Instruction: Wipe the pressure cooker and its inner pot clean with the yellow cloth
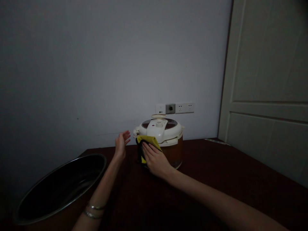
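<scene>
A white-lidded electric pressure cooker (172, 150) with a brownish body stands on the dark red table, close to the wall. My right hand (155, 160) presses a folded yellow cloth (150, 140) with dark edging against the cooker's front left side, its fingers lying over the cloth. To the left of the cooker, my left hand (122, 142) is raised with fingers apart and nothing in it, not touching the cooker. Two bracelets circle my left wrist. Part of the cooker's front is hidden behind the cloth and my right hand.
A large dark pot (62, 186) with a metal rim sits at the lower left, beside my left forearm. Wall sockets (184, 108) are behind the cooker. A thin strip (217, 141) lies near the table's back edge, and a panelled door (267, 96) rises at the right.
</scene>
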Motion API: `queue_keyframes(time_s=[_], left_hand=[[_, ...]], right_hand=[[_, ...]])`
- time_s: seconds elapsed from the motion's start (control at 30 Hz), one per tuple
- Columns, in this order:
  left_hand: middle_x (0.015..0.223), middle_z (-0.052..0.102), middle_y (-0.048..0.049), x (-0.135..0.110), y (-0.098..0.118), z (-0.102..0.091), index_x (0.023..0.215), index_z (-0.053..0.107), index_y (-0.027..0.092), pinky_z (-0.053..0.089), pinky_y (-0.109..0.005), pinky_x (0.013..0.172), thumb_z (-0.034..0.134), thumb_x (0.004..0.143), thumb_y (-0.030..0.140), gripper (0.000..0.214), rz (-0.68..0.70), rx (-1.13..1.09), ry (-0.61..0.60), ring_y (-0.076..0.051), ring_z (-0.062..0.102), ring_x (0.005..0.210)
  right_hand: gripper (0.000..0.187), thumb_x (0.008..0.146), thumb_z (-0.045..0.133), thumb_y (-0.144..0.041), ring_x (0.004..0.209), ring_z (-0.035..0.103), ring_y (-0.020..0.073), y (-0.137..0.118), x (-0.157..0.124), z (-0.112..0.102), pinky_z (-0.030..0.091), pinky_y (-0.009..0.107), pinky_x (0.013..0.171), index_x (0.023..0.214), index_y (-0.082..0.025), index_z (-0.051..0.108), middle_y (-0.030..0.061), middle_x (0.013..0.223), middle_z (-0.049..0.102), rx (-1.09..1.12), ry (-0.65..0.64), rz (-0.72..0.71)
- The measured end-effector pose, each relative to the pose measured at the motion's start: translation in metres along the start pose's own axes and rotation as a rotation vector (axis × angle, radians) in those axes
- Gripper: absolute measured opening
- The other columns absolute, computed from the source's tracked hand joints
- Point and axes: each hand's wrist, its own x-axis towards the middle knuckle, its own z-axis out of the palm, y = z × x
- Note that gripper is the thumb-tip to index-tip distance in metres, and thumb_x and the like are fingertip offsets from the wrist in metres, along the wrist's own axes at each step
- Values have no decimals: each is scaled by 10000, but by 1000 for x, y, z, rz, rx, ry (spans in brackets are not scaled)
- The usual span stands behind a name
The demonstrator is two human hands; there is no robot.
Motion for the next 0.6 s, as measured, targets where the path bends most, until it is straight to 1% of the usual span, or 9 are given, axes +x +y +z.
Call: queue_keyframes(time_s=[0.07,0.13,0.2,0.27,0.33,0.37,0.47,0.53,0.6], left_hand=[[1142,653,-155,-1,10,-4,956,645,115,478,-368,872,497,772,340,326,146,31,23,-236,628,1019],[1125,663,-151,-5,26,-9,951,659,118,457,-404,916,546,761,374,339,311,34,-70,-259,604,1070],[1135,665,-142,-13,45,-16,989,677,129,413,-425,985,511,808,439,395,437,49,-321,-262,573,1131],[1200,640,-132,-23,63,-22,1085,671,150,360,-427,1048,489,831,492,464,479,142,-645,-261,536,1188],[1276,598,-111,-33,75,-26,1190,628,188,325,-423,1082,597,782,465,495,467,308,-818,-263,502,1228],[1297,583,-101,-37,78,-26,1231,600,209,324,-426,1084,665,741,418,537,461,387,-820,-263,497,1231],[1270,598,-99,-44,79,-20,1295,535,222,389,-436,1029,735,686,305,647,394,462,-691,-250,553,1154],[1223,625,-108,-46,76,-14,1305,517,195,450,-417,956,721,695,297,651,301,402,-682,-235,601,1066],[1158,658,-102,-46,73,-10,1246,564,170,488,-368,881,726,684,292,598,195,369,-745,-214,629,982]], right_hand=[[524,822,471,-142,1352,337,314,-4,8,-3,308,425,1122,1285,103,470,272,1391,425,116,1,40],[550,811,494,-158,1364,314,317,-5,15,-11,287,460,1126,1315,59,457,243,1415,413,290,43,93],[529,847,472,-184,1366,319,290,-4,22,-23,287,479,1118,1347,-16,445,196,1428,421,520,141,182],[461,906,422,-236,1314,410,257,-2,30,-35,337,474,1083,1346,-102,461,150,1384,493,792,260,327],[403,937,401,-319,1199,526,246,1,38,-47,407,451,1016,1286,-156,523,116,1268,598,1056,346,491],[390,937,408,-360,1132,569,245,3,42,-51,439,435,974,1238,-165,560,104,1196,639,1168,367,562],[393,913,443,-445,999,614,237,6,50,-61,490,379,858,1117,-158,620,84,1055,683,1384,377,665],[381,896,472,-454,955,609,224,7,52,-64,492,347,807,1072,-154,626,78,1038,679,1413,371,658],[345,882,496,-444,887,598,205,8,51,-65,482,321,758,999,-150,634,68,978,676,1351,364,653]])
